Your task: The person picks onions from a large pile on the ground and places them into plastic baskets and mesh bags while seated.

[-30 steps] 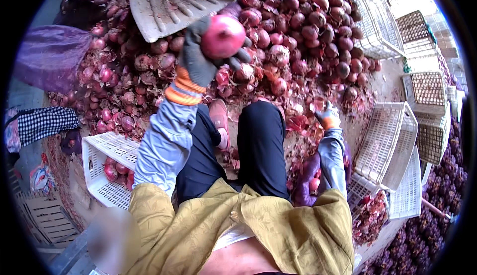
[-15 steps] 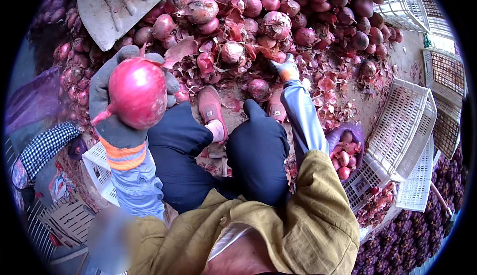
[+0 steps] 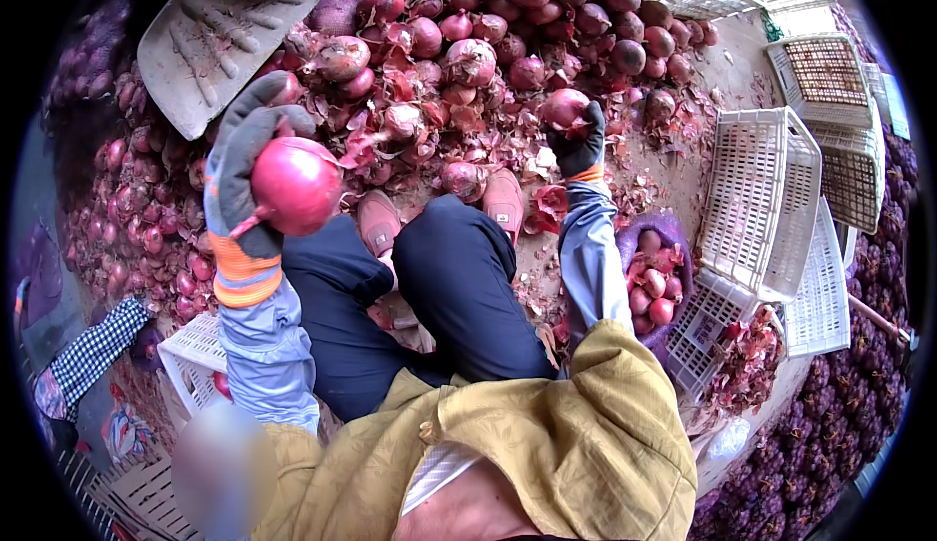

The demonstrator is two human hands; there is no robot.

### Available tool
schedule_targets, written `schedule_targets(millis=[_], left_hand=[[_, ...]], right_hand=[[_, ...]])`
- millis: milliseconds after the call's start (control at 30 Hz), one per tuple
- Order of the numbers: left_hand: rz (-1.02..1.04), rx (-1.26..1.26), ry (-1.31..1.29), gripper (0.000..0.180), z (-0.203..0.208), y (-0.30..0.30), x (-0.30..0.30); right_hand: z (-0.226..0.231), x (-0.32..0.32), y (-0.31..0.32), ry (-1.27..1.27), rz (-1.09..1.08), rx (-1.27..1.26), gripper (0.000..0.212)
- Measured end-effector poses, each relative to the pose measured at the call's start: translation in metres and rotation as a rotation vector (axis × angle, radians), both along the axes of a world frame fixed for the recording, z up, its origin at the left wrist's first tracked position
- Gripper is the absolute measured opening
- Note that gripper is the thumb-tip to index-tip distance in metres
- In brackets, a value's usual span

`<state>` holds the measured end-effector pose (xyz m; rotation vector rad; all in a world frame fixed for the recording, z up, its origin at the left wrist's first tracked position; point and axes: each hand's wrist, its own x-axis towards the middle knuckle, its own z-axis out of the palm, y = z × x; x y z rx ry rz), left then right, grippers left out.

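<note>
In my left hand [image 3: 232,165], in a grey glove with an orange cuff, is a large, shiny red onion [image 3: 296,187]. The glove's fingers curl around its far side, and the onion's stem points toward me. My right hand [image 3: 580,148], also gloved, is raised over the loose skins and closed around a smaller red onion [image 3: 565,109]. A big heap of red onions [image 3: 468,62] with dry peeled skins spreads beyond my feet. One onion [image 3: 464,181] lies between my pink shoes.
A grey ridged shovel blade [image 3: 234,38] rests on the heap at far left. White plastic crates [image 3: 756,194] stand at the right, beside an open purple mesh bag [image 3: 683,268] of small onions. Another white crate [image 3: 190,351] is by my left forearm. Filled purple sacks [image 3: 830,424] line the right.
My right hand has lifted an onion from the heap's near edge. My left hand still holds the large onion. The whole view has shifted, with the crates now further left.
</note>
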<state>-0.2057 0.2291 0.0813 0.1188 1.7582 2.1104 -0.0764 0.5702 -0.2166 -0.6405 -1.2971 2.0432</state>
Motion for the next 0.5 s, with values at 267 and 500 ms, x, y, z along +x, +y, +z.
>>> schedule_targets(millis=[267, 500], left_hand=[[-0.383, 0.023, -0.014, 0.052, -0.013, 0.026, 0.009], [-0.351, 0.255, 0.035, 0.049, 0.0, 0.021, 0.021]], right_hand=[[0.164, -0.063, -0.07, -0.008, 0.267, 0.919, 0.048], [0.252, -0.097, -0.132, 0.237, 0.364, 0.473, 0.023]])
